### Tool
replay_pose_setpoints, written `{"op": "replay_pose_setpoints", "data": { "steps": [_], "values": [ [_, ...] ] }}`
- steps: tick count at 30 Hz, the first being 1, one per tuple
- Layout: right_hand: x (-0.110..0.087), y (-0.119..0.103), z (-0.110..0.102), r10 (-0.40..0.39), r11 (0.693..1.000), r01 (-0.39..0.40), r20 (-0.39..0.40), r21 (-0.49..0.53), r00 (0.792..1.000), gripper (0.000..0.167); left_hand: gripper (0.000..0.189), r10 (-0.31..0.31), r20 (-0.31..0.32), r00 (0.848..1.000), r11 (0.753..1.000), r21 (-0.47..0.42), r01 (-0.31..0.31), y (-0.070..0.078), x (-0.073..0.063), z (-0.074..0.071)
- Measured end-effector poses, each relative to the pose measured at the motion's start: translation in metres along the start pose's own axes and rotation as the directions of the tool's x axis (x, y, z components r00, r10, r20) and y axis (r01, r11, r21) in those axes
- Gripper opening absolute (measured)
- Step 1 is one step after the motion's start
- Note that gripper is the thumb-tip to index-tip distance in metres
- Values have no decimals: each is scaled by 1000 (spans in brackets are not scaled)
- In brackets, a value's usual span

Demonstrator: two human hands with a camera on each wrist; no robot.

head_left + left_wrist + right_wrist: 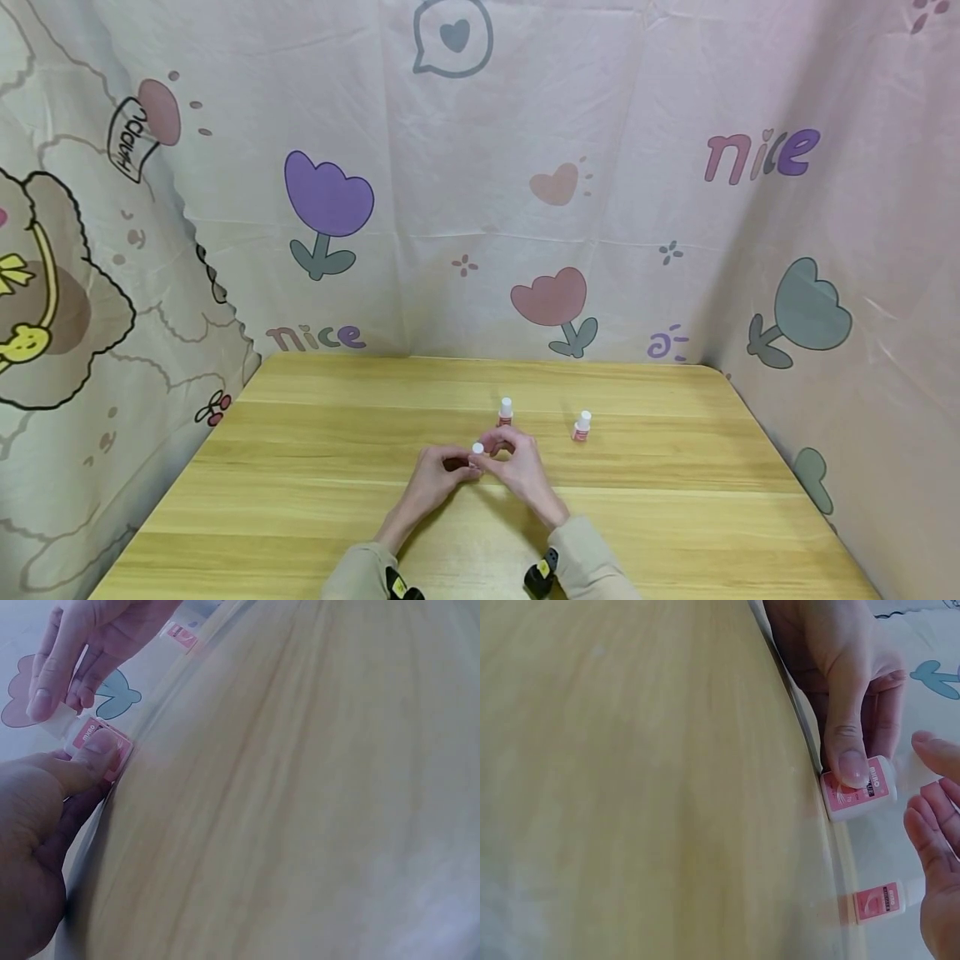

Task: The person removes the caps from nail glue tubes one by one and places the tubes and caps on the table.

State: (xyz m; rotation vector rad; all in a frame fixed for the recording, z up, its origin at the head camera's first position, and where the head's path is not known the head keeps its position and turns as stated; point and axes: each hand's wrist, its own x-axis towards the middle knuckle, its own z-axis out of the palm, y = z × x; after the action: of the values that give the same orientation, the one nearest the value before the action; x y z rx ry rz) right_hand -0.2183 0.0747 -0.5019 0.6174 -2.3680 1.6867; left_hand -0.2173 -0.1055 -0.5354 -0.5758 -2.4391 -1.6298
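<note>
My left hand (pixel 437 482) grips a small white bottle (pixel 114 754) with a pink label, thumb across the label. The bottle stands upright, its base at the table top. From the right, my right hand (pixel 517 465) reaches round the white cap (pixel 477 448), with thumb and fingertips at its sides. In the right wrist view, the left hand (pixel 847 690) holds the labelled bottle (pixel 859 789) low down, while the right hand (pixel 941 855) comes in from the edge with its thumb and fingers at the cap.
Two like bottles stand upright on the wooden table (pixel 300 433): one bottle (pixel 506 408) just behind the right hand, another bottle (pixel 582 427) farther right. A printed curtain (pixel 450 208) hangs behind the table and along both sides.
</note>
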Motion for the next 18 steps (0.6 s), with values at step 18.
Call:
{"op": "replay_pose_setpoints", "data": {
  "steps": [18],
  "values": [
    [-1,7,0,-5,999,5,16,38,1000,23,12,16,-1,1000,1000,-10,-16,-2,0,0]
  ]
}}
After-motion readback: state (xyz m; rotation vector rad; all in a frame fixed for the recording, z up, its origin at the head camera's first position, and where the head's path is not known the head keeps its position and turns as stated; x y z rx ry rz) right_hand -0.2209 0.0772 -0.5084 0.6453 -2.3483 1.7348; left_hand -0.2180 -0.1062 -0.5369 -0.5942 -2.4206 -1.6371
